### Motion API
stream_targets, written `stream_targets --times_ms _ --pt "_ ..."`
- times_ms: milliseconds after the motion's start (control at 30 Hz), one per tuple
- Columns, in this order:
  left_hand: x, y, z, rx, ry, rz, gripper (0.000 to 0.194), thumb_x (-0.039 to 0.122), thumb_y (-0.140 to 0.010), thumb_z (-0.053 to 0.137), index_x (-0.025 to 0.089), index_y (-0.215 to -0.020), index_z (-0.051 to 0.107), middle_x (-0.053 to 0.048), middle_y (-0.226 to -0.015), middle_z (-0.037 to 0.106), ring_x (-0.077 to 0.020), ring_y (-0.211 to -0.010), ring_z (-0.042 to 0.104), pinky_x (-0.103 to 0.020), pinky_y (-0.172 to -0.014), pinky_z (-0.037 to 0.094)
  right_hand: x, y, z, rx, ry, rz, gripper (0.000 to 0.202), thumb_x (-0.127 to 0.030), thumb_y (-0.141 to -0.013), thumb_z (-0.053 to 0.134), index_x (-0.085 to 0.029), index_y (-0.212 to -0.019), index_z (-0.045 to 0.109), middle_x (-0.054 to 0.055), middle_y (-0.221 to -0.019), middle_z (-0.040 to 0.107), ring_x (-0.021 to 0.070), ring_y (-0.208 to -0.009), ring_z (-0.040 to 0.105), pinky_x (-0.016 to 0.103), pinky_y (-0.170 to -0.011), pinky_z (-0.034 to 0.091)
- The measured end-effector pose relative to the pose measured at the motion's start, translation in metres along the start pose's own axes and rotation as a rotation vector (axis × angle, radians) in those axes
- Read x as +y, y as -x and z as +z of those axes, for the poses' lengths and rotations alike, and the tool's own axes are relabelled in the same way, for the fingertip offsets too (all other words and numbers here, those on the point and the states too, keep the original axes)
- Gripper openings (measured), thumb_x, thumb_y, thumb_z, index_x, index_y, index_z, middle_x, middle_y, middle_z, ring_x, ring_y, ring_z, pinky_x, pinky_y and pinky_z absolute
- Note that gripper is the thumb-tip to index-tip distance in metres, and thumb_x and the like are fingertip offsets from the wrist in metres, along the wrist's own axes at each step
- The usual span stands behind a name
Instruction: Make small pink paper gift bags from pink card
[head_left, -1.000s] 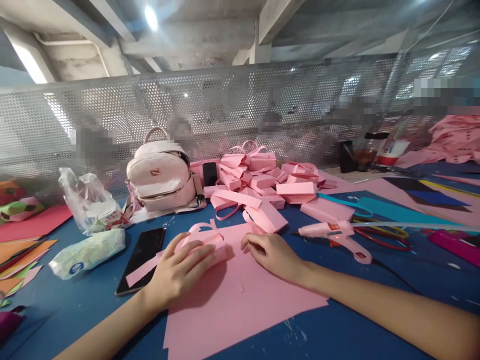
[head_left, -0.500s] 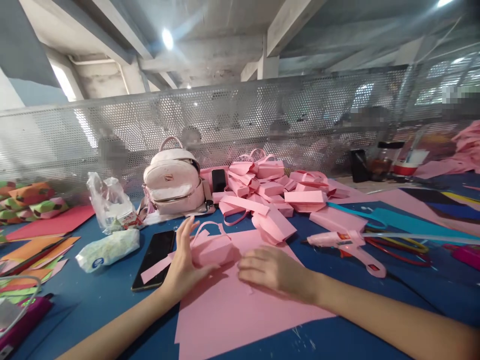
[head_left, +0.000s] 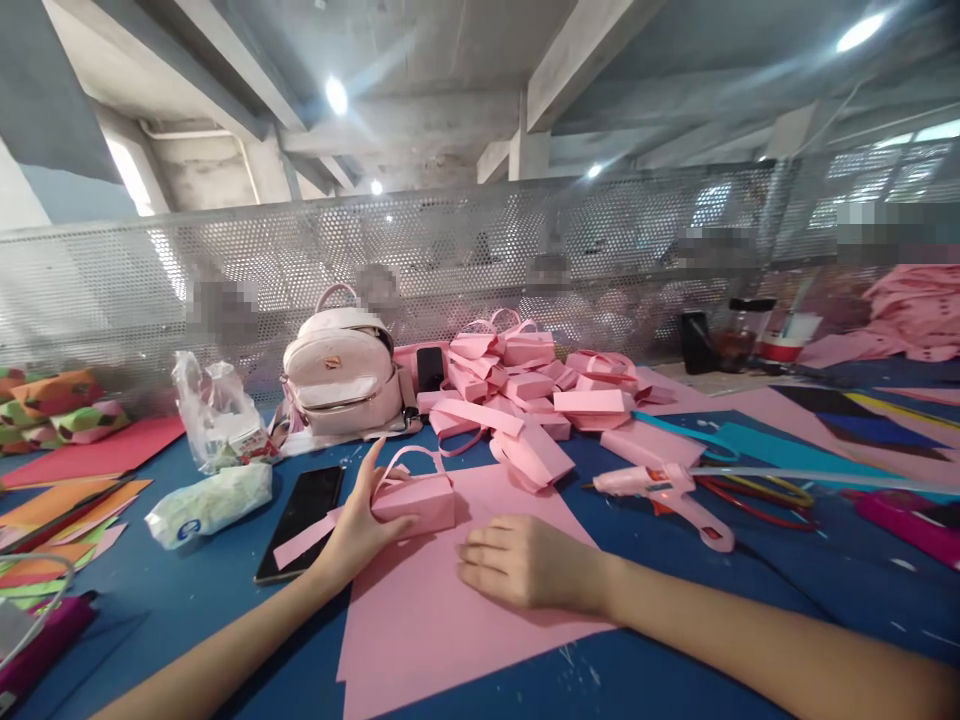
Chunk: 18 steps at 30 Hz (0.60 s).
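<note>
My left hand point(head_left: 366, 528) is around the left end of a small pink paper bag point(head_left: 424, 502) with a thin arched handle. Its thumb lies along the near side, and the other fingers are partly hidden behind the bag. A loose pink strip point(head_left: 304, 541) sticks out to the left of that hand, over a black phone point(head_left: 301, 522). Palm down, my right hand point(head_left: 534, 565) rests on a pink sheet point(head_left: 442, 640), apart from the bag. Its fingers lie fairly flat and close together; the thumb is hidden.
Behind the bag are a heap of pink paper bags point(head_left: 525, 380) and a pale backpack point(head_left: 337, 372). A pink glue gun point(head_left: 660, 487) with its cord lies right of the sheet. On the left are a tissue pack point(head_left: 210, 503) and coloured sheets point(head_left: 60, 520). A perforated metal screen point(head_left: 450, 240) stands behind.
My right hand has drawn back from the paper bag towards me. My left thumb has come in against the bag's near side. The whole view has shifted slightly.
</note>
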<state>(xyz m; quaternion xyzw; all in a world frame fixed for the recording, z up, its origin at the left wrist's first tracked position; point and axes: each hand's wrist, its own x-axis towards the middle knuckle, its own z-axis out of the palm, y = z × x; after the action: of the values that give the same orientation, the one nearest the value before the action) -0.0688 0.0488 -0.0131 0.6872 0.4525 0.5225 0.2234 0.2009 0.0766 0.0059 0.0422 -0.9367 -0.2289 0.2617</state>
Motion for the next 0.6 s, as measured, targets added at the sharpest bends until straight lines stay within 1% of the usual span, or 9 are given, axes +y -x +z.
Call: stream_targets --times_ms 100,200,333,433,500,600 --pt "-0.005 -0.002 -0.001 0.046 -0.014 0.006 0.091 0.029 -0.082 0.072 0.025 -0.156 0.019 -0.006 -0.107 0.066 -0.0234 -0.105 0.066 -0.047 -0.099 0.049 -0.002 0.002 0.002 -0.016 0.009 0.015 0.019 -0.008 -0.098 0.054 -0.016 -0.101 0.071 0.007 -0.098 0.078 0.0145 -0.084 0.07 0.027 -0.068 0.055" --pt "-0.013 -0.005 -0.003 0.102 -0.052 0.01 0.09 0.029 -0.082 0.071 0.025 -0.156 0.019 -0.006 -0.106 0.066 -0.0236 -0.105 0.066 -0.047 -0.099 0.049 -0.002 0.004 0.005 -0.031 0.014 0.022 0.017 -0.008 -0.096 0.056 -0.018 -0.098 0.07 0.006 -0.093 0.077 0.0144 -0.082 0.069 0.027 -0.066 0.053" --pt "-0.024 -0.007 -0.007 0.197 -0.133 0.033 0.091 0.032 -0.082 0.072 0.026 -0.156 0.019 -0.009 -0.118 0.061 -0.0256 -0.107 0.065 -0.048 -0.097 0.05 0.001 0.004 0.005 -0.045 0.013 0.021 0.016 -0.01 -0.097 0.056 -0.019 -0.097 0.069 0.005 -0.087 0.075 0.0139 -0.08 0.067 0.027 -0.069 0.052" --pt "-0.03 -0.009 -0.009 0.269 -0.197 0.079 0.094 0.036 -0.081 0.075 0.024 -0.156 0.02 -0.013 -0.128 0.054 -0.0302 -0.118 0.059 -0.052 -0.101 0.048 0.003 0.002 0.003 -0.056 0.007 0.021 0.015 -0.016 -0.1 0.054 -0.018 -0.097 0.069 0.003 -0.086 0.073 0.0135 -0.08 0.065 0.026 -0.072 0.052" --pt "-0.031 -0.01 -0.01 0.312 -0.243 0.114 0.098 0.039 -0.079 0.078 0.025 -0.157 0.02 -0.015 -0.133 0.049 -0.0331 -0.125 0.054 -0.055 -0.104 0.045 0.004 0.002 0.003 -0.062 0.001 0.03 0.016 -0.017 -0.1 0.053 -0.018 -0.096 0.068 0.003 -0.087 0.072 0.0137 -0.08 0.064 0.026 -0.073 0.051" --pt "-0.025 -0.009 -0.012 0.359 -0.317 0.166 0.098 0.043 -0.078 0.079 0.027 -0.157 0.022 -0.014 -0.134 0.046 -0.0341 -0.125 0.052 -0.058 -0.104 0.044 0.004 0.002 0.003 -0.065 -0.015 0.049 0.016 -0.015 -0.1 0.053 -0.018 -0.099 0.068 0.004 -0.09 0.072 0.0148 -0.082 0.063 0.028 -0.073 0.05"
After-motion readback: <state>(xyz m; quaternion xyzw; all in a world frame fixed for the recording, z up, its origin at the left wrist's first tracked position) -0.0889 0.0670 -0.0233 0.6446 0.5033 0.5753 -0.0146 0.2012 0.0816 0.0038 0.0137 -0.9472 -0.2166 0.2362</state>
